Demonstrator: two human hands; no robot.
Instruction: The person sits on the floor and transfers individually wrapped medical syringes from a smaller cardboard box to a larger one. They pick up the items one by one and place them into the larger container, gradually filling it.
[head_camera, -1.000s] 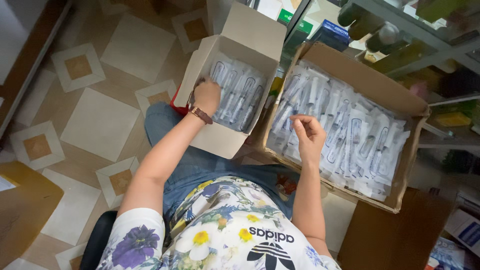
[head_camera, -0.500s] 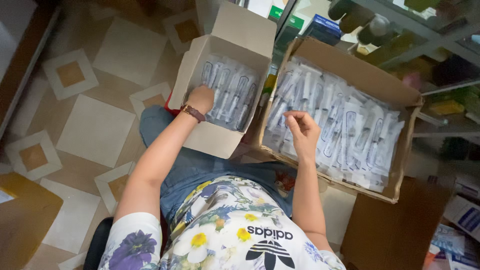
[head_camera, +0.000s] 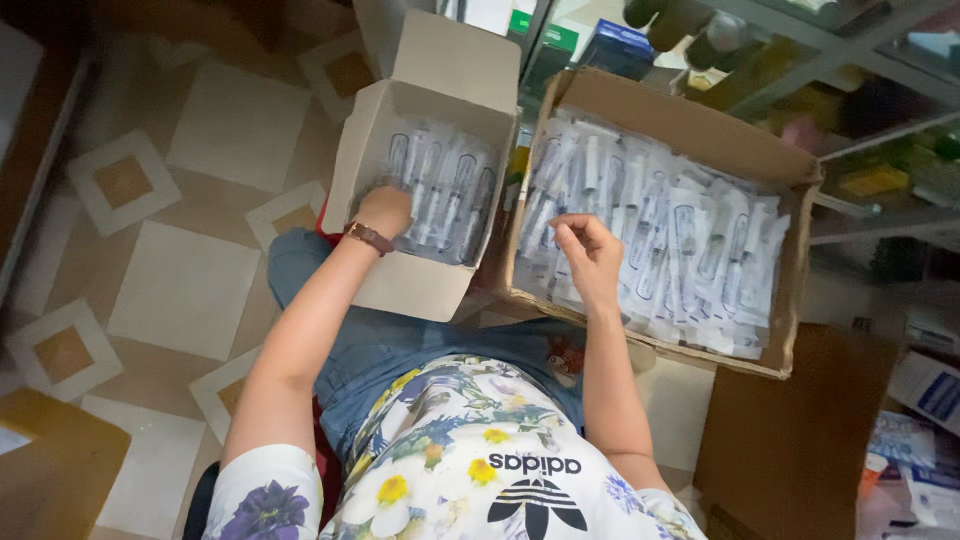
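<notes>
Fingers of right hand curled just above loose wrapped syringes

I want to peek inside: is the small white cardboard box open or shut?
Open: the small white cardboard box has its lid flap up, clear-wrapped syringes showing inside.

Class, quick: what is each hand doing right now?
Left hand: in the small box on syringe packs; grip hidden.
Right hand: fingers curled, apparently empty.

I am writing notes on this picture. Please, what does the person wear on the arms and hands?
Both arms are bare below short white sleeves printed with purple and yellow flowers. The left hand has a slim brown wristband at the wrist, like a watch strap. The right hand shows no glove or band; rings cannot be made out.
</notes>
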